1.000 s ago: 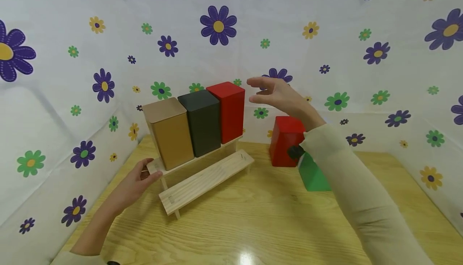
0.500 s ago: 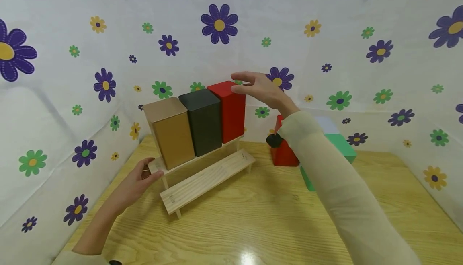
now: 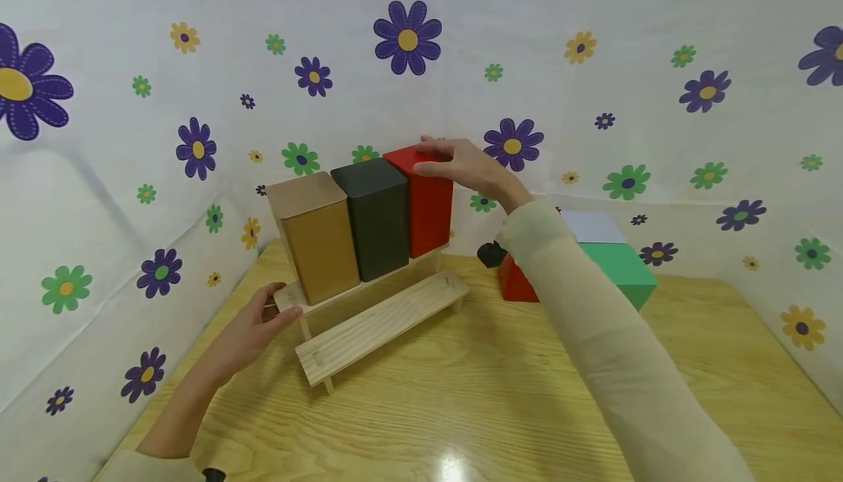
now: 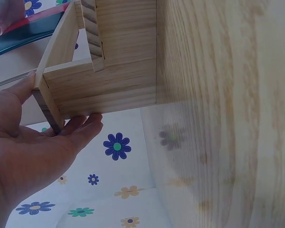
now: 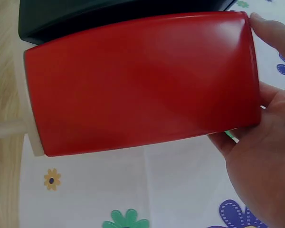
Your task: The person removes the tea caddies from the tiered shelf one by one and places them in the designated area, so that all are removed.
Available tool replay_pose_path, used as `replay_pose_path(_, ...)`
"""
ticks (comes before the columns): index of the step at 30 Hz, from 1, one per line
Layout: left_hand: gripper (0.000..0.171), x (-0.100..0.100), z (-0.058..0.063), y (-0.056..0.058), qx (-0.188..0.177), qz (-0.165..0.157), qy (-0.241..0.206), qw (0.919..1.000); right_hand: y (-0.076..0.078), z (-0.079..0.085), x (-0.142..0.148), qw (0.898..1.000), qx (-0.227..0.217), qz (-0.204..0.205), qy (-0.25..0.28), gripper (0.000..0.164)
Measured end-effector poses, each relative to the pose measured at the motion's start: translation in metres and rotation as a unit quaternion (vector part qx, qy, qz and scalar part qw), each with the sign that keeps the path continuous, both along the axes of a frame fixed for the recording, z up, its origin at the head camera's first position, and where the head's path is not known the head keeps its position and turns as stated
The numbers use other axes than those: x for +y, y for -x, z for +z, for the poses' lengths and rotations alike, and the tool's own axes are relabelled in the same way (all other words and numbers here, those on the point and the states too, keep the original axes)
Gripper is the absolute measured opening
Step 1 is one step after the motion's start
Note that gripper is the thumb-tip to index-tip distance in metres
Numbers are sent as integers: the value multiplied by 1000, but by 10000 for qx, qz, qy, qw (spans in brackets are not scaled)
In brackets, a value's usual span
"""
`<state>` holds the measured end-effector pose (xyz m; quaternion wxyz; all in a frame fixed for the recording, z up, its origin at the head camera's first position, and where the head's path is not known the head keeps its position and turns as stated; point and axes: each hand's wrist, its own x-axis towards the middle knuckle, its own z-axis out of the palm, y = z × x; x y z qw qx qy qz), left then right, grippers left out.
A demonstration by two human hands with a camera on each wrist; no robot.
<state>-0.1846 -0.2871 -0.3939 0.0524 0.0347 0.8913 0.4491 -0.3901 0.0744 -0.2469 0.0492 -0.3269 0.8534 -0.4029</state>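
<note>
A two-step wooden shelf [image 3: 382, 328] stands on the table at a slant. On its upper step are a gold box [image 3: 323, 248] with a tan top, a dark green box [image 3: 378, 226] and a glossy red box [image 3: 431, 211], side by side and upright. My left hand [image 3: 246, 336] pinches the near left end of the upper step, thumb on top and fingers underneath, as the left wrist view shows. My right hand [image 3: 470, 167] grips the top of the red box [image 5: 142, 85]; in the right wrist view the thumb touches one top corner and some fingers are hidden behind it.
Right of the shelf, partly behind my right sleeve, stand another red box [image 3: 516, 284], a green box [image 3: 622, 270] and something pale lavender [image 3: 593, 226]. The shelf's lower step [image 3: 388, 325] is bare wood. Flower-printed cloth walls [image 3: 658, 138] border the wooden table.
My right hand has come left from beside the red box and down onto its top. My left hand keeps its hold on the shelf end. The view has shifted slightly.
</note>
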Motion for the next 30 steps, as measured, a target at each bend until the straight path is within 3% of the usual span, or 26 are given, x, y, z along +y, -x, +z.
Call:
replay_pose_path(11,84,3,1,-1,32,5,52,10000,-5,4,13,9977,317,-9,-605,88)
replay_pose_path(25,81,4,3,0,139,24,144,9998,-13,11,41,9980,349,187,-501,71)
replay_pose_path(30,82,4,2,-1,131,11,99,9999,-22,7,48,9987,376,46,-345,71)
